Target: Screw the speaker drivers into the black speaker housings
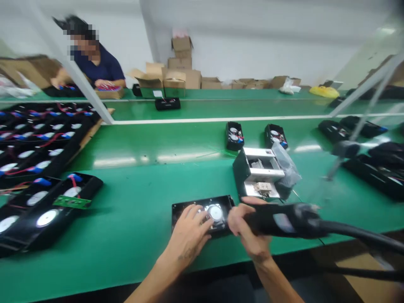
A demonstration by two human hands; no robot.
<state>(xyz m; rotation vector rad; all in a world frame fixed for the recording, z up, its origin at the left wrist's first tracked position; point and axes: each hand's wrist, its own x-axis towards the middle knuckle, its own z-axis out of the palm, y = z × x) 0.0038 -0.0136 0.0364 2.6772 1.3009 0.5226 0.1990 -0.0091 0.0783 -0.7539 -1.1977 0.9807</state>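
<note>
On the green mat in front of me lies a black speaker housing [222, 204] with a round silver-white speaker driver in it. My left hand [191, 229] rests on top of the housing, fingers stretched and slightly apart, covering its middle. At the housing's right end, my right hand [249, 227] is closed around a black electric screwdriver [277, 221], held nearly level with its cable leading off to the right. The screwdriver's tip is hidden by my fingers. Just behind it stands a metal box-shaped device [260, 168] with an open top and a clear plastic bag [285, 166] at its side.
Several black housings [47, 198] lie on the left, one bearing a green circuit board [72, 202]. Two more housings [234, 136] stand behind the device. Others [378, 172] are piled at right. Across the bench are a person [101, 67], cardboard boxes [186, 78] and frame posts.
</note>
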